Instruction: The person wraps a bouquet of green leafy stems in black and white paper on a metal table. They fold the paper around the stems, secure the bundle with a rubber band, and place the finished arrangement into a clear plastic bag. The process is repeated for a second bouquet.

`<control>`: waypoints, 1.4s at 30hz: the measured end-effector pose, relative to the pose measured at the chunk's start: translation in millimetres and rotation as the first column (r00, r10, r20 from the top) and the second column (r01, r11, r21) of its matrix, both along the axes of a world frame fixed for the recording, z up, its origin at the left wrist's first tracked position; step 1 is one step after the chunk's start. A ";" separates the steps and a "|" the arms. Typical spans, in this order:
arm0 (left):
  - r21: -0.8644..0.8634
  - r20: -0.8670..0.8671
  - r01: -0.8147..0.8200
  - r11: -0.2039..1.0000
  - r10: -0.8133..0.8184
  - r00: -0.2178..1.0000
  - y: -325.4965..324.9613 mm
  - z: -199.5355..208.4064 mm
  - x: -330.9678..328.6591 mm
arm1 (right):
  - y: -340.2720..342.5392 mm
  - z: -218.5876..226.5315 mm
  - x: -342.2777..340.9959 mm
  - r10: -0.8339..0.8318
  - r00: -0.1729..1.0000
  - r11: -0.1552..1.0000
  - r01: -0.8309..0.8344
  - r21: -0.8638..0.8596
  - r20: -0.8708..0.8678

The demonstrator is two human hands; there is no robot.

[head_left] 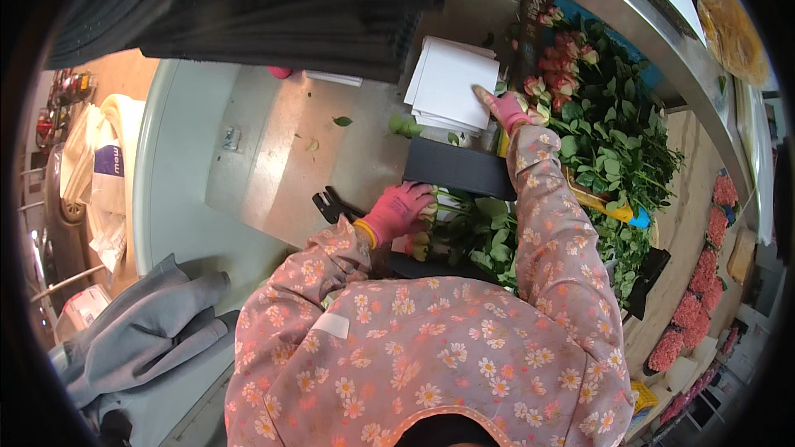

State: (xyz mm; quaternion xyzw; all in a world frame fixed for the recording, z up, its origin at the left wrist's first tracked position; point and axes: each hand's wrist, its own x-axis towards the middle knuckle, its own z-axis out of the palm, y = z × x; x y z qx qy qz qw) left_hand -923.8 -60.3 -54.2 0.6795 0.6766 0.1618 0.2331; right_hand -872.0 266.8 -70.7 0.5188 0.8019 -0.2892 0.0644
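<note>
My left hand (400,213), in a pink glove with a yellow cuff, is closed around the heads of a bunch of pale roses (428,213). The leafy stems (476,236) extend right under my right forearm, between a dark upright panel (458,167) and another dark edge nearer me. Farther off, my right hand (507,108), also gloved in pink, reaches to the right edge of a stack of white paper sheets (451,83). One finger is stretched onto the top sheet, with the others apart from it; whether it grips a sheet is not visible.
Red-and-cream roses (559,66) with thick foliage lie right of the paper. A black clip-like tool (331,204) and loose leaves (342,122) lie on the metal table (273,149). Pink carnations (691,310) line the far right. A grey garment (157,331) hangs at left; dark cloth (273,12) overhangs the back.
</note>
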 end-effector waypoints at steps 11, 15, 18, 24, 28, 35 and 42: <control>0.092 0.157 -0.010 0.996 -0.005 0.988 -11.3 -29.9 -8.1 | -64.7 168.8 122.0 -0.249 0.722 0.874 -0.120 -0.471 -0.646; 0.153 0.196 -0.012 0.988 -0.019 0.980 -11.3 -35.4 -8.8 | -148.7 153.2 206.1 -0.476 0.792 0.485 -0.126 -0.865 -0.382; 0.147 0.139 0.048 0.988 -0.069 0.988 -9.3 -35.0 -17.2 | -158.9 83.9 213.1 -0.315 0.928 0.377 -0.068 -0.924 -0.197; 0.163 0.109 -0.185 0.969 0.168 0.980 -65.6 -26.4 -46.7 | -182.0 41.7 185.8 -0.184 0.970 0.739 0.029 -0.674 -0.161; 0.370 0.169 -0.123 0.921 0.063 0.984 -40.4 -5.6 -9.5 | -183.1 6.3 187.4 -0.213 0.961 0.713 0.028 -0.701 -0.178; 0.309 -0.025 0.007 0.951 0.000 1.000 -3.2 -19.4 30.6 | -107.1 36.3 181.2 0.165 0.984 0.965 -0.173 -0.195 -0.061; 0.241 -0.048 0.074 0.968 -0.064 0.997 7.5 -6.9 32.1 | 28.5 -4.0 182.3 0.103 0.970 0.848 -0.200 0.491 0.219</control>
